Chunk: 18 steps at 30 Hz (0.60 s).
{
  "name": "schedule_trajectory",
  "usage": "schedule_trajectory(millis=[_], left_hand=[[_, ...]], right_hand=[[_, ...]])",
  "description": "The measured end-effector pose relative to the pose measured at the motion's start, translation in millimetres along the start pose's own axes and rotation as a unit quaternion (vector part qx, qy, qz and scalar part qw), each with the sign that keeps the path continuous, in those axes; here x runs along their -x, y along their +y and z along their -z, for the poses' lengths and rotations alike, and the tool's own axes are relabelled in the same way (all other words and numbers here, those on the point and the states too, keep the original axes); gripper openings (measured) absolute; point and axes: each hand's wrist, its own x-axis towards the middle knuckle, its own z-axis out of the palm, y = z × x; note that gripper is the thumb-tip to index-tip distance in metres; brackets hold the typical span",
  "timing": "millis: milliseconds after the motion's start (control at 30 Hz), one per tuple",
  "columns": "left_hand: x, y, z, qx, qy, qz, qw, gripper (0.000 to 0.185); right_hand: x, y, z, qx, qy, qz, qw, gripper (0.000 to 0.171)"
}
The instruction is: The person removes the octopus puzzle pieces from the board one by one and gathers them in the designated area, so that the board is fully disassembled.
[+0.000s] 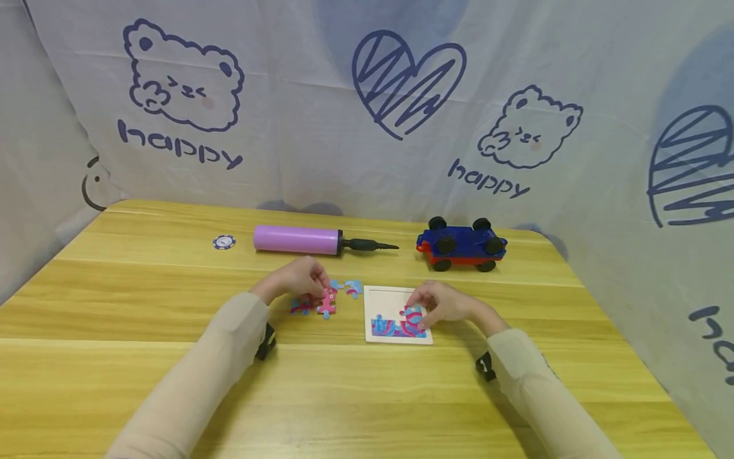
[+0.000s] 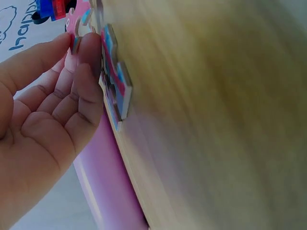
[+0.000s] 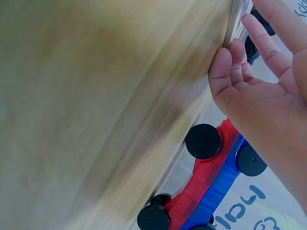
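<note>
My left hand (image 1: 299,278) pinches a pink jigsaw piece (image 1: 327,302) between thumb and fingertips, just above the table. Under and beside that hand lie loose blue-and-pink jigsaw pieces (image 1: 299,307), and more blue pieces (image 1: 353,288) sit slightly beyond it. To the right is a white square puzzle tray (image 1: 368,312), with joined pieces (image 1: 390,327) along its near side. Over the tray's right side, my right hand (image 1: 448,302) touches the pieces with extended thumb and forefinger. In the right wrist view its other fingers curl towards the palm; the contact is largely hidden.
Behind the hands lie a purple hand pump (image 1: 298,240) with a black nozzle and, farther left, a blue-and-white poker chip (image 1: 224,242). A red-and-blue toy car (image 1: 463,245) with black wheels lies back right. A printed white cloth (image 1: 298,108) hangs behind the table.
</note>
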Motion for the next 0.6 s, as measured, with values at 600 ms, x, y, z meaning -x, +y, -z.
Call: schedule_trajectory(millis=[600], left_hand=[[-4.6, -0.9, 0.1, -0.063, -0.004, 0.013, 0.9979, 0.011]], right_hand=[[1.2, 1.1, 0.0, 0.003, 0.002, 0.005, 1.0, 0.035]])
